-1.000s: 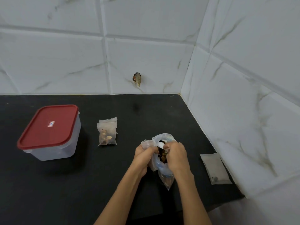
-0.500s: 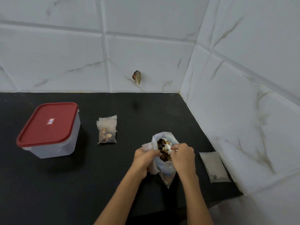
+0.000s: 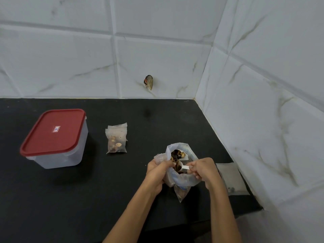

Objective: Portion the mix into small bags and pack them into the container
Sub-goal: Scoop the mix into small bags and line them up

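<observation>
A clear plastic bag [image 3: 182,178] stands open on the black counter, with brown and tan nut mix [image 3: 177,154] showing in its mouth. My left hand [image 3: 157,170] grips the bag's left rim; crumpled clear plastic, seemingly a small bag [image 3: 158,157], sticks up above its fingers. My right hand [image 3: 203,170] pinches the handle of a small white spoon [image 3: 185,167] that reaches into the mix. Two small filled bags [image 3: 116,139] lie stacked at mid-counter. The clear container [image 3: 57,156] with its red lid [image 3: 52,132] shut stands at the left.
Flat small clear bags [image 3: 231,178] lie by the right wall, close to my right hand. White tiled walls close off the counter [image 3: 87,199] at the back and right. A small dark thing [image 3: 149,82] hangs on the back wall.
My right hand has drawn back to the right from over the bag's mouth, so the mix and the white spoon now show. The left hand has kept its grip.
</observation>
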`<control>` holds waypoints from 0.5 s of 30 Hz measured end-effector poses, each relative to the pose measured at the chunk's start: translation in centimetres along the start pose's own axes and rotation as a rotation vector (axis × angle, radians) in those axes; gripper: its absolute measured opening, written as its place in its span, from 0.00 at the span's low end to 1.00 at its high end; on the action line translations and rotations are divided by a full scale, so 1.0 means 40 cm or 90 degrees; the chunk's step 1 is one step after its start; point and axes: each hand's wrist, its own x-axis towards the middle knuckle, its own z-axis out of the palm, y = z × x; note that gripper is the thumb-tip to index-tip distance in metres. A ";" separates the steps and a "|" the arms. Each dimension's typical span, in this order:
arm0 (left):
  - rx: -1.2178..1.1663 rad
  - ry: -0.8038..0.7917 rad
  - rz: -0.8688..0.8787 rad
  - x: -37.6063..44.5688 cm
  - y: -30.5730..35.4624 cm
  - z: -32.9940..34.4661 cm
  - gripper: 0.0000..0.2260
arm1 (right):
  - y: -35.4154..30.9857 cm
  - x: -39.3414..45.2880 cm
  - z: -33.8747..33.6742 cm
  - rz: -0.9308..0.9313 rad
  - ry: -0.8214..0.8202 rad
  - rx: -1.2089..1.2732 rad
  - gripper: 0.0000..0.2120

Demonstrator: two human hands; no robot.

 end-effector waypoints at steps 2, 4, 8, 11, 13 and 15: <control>-0.001 0.002 0.000 -0.003 -0.002 0.003 0.18 | -0.001 -0.003 -0.005 -0.001 -0.009 0.038 0.09; 0.006 0.002 0.008 -0.009 -0.001 0.004 0.18 | 0.005 -0.001 0.000 0.003 0.008 0.096 0.09; 0.023 -0.007 0.032 -0.017 0.000 0.007 0.14 | 0.024 0.008 0.009 0.039 -0.038 0.221 0.10; 0.052 -0.013 0.043 -0.020 0.000 0.010 0.14 | 0.048 0.010 0.008 0.041 -0.068 0.312 0.10; 0.067 -0.013 0.048 -0.024 0.002 0.013 0.14 | 0.058 0.006 0.007 0.042 -0.073 0.343 0.11; 0.082 -0.011 0.054 -0.020 0.001 0.014 0.16 | 0.061 0.004 0.005 0.043 -0.077 0.362 0.10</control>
